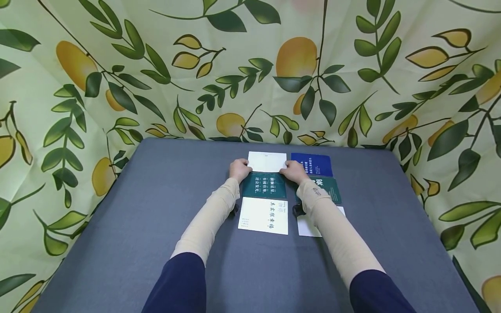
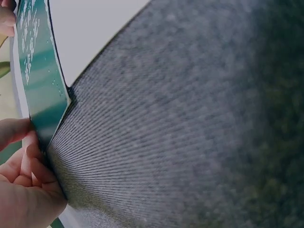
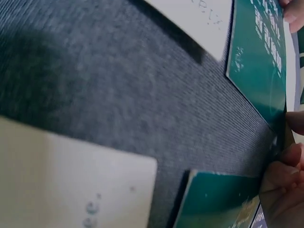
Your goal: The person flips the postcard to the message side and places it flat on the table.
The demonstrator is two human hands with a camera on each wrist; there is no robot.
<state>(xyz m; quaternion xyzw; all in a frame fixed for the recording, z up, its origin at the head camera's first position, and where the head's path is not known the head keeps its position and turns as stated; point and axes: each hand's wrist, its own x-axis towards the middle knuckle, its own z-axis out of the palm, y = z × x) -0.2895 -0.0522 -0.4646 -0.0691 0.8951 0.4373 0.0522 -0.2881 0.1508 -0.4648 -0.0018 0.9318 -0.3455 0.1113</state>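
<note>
White card, head view: between left grip and right grip, each pinching one end, equally near; long axis side to side. Left wrist: green card nearer, white one a sliver. Right wrist: right grip cut off, contact hard to make out

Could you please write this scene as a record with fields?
Left hand: holds left edge of almost blank, white rectangular card
Right hand: holds that card's right edge
Left column, nearer: green card with white lettering, then white card with dark writing
Right column, far to near: blue card, second green card, partly hidden white card
Surface: grey cloth-covered table
</note>
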